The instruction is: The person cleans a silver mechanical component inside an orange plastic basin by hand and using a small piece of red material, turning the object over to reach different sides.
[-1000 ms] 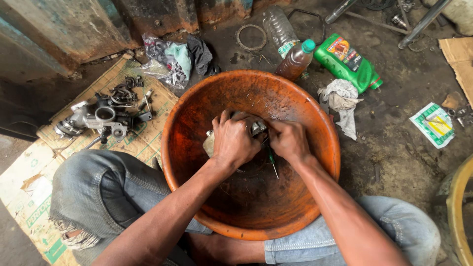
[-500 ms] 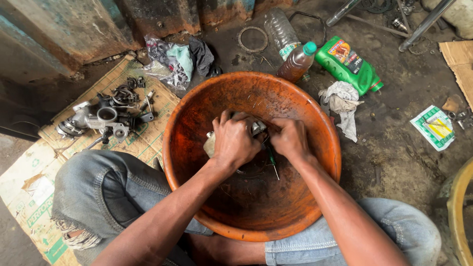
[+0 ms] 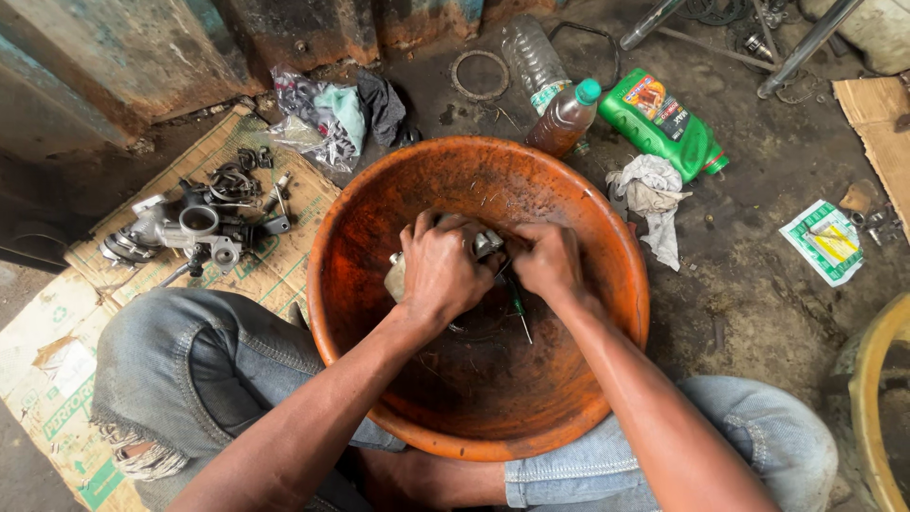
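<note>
A wide orange basin sits between my knees. Inside it, my left hand wraps around a small grey metal engine part, most of it hidden under the fingers. My right hand presses against the same part from the right, with a thin green-handled screwdriver poking down out of its grip. Both hands are dark with grease.
Dismantled metal parts lie on cardboard at left. Behind the basin are a brown-liquid bottle, a clear bottle, a green oil can, a dirty rag and a bag of cloths. A yellow rim is at right.
Both hands have stayed on the part in the basin, with only slight shifts of the fingers. Nothing else has moved.
</note>
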